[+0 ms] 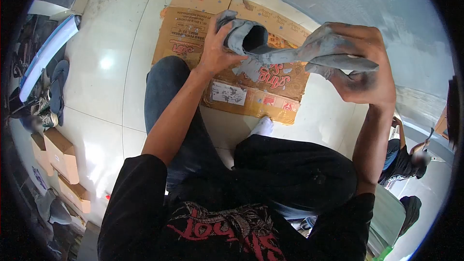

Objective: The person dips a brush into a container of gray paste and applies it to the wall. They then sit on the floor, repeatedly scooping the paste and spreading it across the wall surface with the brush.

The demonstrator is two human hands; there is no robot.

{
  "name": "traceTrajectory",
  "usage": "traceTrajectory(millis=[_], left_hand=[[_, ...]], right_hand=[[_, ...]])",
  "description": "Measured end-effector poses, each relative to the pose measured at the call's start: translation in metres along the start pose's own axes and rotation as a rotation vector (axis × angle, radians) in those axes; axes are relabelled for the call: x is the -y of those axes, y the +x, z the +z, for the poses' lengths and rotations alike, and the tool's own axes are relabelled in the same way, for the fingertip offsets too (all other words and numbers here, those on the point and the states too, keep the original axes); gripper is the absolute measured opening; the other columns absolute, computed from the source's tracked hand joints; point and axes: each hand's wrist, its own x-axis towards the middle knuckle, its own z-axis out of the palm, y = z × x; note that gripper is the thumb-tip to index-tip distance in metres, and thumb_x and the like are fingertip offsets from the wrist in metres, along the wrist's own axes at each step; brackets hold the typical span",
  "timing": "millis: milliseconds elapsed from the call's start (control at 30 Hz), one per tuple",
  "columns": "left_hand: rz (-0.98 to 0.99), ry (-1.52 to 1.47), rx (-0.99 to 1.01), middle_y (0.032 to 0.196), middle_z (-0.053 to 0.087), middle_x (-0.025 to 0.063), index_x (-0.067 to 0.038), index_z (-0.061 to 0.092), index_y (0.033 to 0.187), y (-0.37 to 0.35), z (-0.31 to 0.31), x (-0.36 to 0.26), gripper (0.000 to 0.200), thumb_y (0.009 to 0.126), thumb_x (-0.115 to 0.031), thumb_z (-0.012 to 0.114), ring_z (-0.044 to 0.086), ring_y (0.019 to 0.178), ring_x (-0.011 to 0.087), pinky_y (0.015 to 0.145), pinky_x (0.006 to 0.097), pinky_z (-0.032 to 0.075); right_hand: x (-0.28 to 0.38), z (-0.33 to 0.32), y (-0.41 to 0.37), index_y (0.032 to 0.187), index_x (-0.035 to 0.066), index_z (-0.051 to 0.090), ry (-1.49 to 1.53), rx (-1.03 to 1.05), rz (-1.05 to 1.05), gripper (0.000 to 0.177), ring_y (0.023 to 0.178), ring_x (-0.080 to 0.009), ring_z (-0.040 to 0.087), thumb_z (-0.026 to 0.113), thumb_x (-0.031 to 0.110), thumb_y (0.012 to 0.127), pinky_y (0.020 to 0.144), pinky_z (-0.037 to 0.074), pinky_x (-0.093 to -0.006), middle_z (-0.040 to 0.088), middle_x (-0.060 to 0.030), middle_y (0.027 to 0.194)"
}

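Cardboard (191,31) lies flattened on the tiled floor (108,96), and above it a grey sock (270,54) is stretched between both hands. The left hand (215,50) pinches the open cuff with thumb and curled fingers. The right hand (362,75) clamps the far end, its grey-smeared fingers pressed together.

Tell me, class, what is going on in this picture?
A seated person holds a grey sock-like cloth above flattened cardboard on the tiled floor. The left hand grips its open end; the right hand, smeared grey, pinches the other end. Another person sits at the right edge.
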Motion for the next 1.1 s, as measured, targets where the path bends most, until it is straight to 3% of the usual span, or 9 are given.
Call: traceTrajectory(millis=[133,233,333,433,533,700,800,967,1100], left_hand=[[0.001,-0.053,-0.058,0.139,0.047,0.0245,-0.005,0.056,0.13,-0.004,0.005,-0.002,0.095,0.047,-0.016,0.099,0.051,0.127,0.0464,0.105,0.0521,0.046],[-0.134,0.032,-0.063,0.133,0.055,0.0224,-0.005,0.056,0.129,0.001,0.002,-0.009,0.092,0.051,-0.026,0.1,0.05,0.129,0.0444,0.109,0.053,0.041],[-0.262,0.003,-0.14,0.135,0.055,0.022,-0.003,0.056,0.129,0.002,0.007,-0.003,0.089,0.053,-0.026,0.096,0.05,0.131,0.0433,0.113,0.0526,0.038],[-0.213,0.038,-0.182,0.131,0.053,0.0226,-0.001,0.054,0.13,0.013,-0.002,-0.008,0.09,0.053,-0.023,0.095,0.052,0.123,0.0435,0.107,0.0511,0.043],[-0.301,-0.019,-0.246,0.133,0.049,0.0233,-0.002,0.053,0.128,0.013,-0.005,-0.004,0.088,0.054,-0.022,0.096,0.051,0.122,0.0436,0.102,0.0527,0.045],[-0.369,-0.047,-0.337,0.13,0.047,0.0217,-0.003,0.053,0.126,0.019,-0.016,-0.008,0.084,0.056,-0.019,0.095,0.052,0.12,0.0431,0.1,0.0525,0.046],[-0.333,0.013,-0.334,0.129,0.047,0.0216,-0.002,0.053,0.126,0.017,-0.021,-0.002,0.086,0.055,-0.022,0.098,0.052,0.12,0.0428,0.099,0.0528,0.046],[-0.304,0.057,-0.265,0.128,0.047,0.0218,-0.002,0.053,0.127,0.019,-0.023,0.01,0.088,0.052,-0.019,0.098,0.053,0.118,0.0431,0.097,0.053,0.047],[-0.292,0.052,-0.252,0.128,0.047,0.0218,-0.001,0.052,0.127,0.018,-0.027,0.015,0.088,0.052,-0.015,0.095,0.053,0.118,0.0427,0.097,0.0524,0.048]], right_hand=[[-0.003,-0.006,0.005,0.101,0.005,0.076,0.231,0.028,0.101,0.047,0.108,-0.037,0.068,0.076,0.012,0.055,0.097,0.048,-0.0441,0.071,-0.0196,0.118],[-0.022,-0.001,0.001,0.104,0.004,0.075,-0.01,-0.076,-0.062,0.049,0.11,-0.0357,0.067,0.078,0.013,0.056,0.101,0.046,-0.0436,0.072,-0.0188,0.119],[-0.045,0.038,-0.007,0.109,0.004,0.073,0.096,-0.332,0.179,0.048,0.104,-0.0329,0.07,0.081,0.012,0.063,0.1,0.048,-0.0429,0.074,-0.017,0.109],[-0.018,0.03,0.028,0.087,0.002,0.077,0.28,-0.494,0.246,0.014,0.088,-0.0205,0.069,0.077,-0.007,0.076,0.078,0.055,-0.0313,0.073,-0.0119,0.095],[-0.008,0.025,0.037,0.103,-0.002,0.073,0.398,-0.482,0.239,0.024,0.094,-0.0228,0.071,0.078,0.0,0.08,0.087,0.055,-0.0344,0.074,-0.0134,0.102],[-0.021,0.022,0.028,0.097,-0.002,0.073,0.575,-0.779,0.359,0.008,0.094,-0.016,0.068,0.075,0.002,0.09,0.082,0.055,-0.0307,0.073,-0.0081,0.102],[-0.039,0.021,0.002,0.116,-0.001,0.062,0.561,-1.03,0.406,0.024,0.103,-0.0233,0.066,0.071,0.006,0.095,0.099,0.057,-0.0511,0.067,-0.0148,0.115],[-0.07,0.004,0.003,0.118,-0.003,0.059,0.36,-1.445,0.457,0.024,0.111,-0.0266,0.065,0.068,0.004,0.097,0.102,0.056,-0.0527,0.064,-0.0154,0.119],[-0.042,-0.049,0.063,0.116,-0.008,0.058,0.632,-1.623,0.088,0.022,0.109,-0.0287,0.067,0.065,0.0,0.097,0.098,0.059,-0.0559,0.064,-0.0186,0.118]])
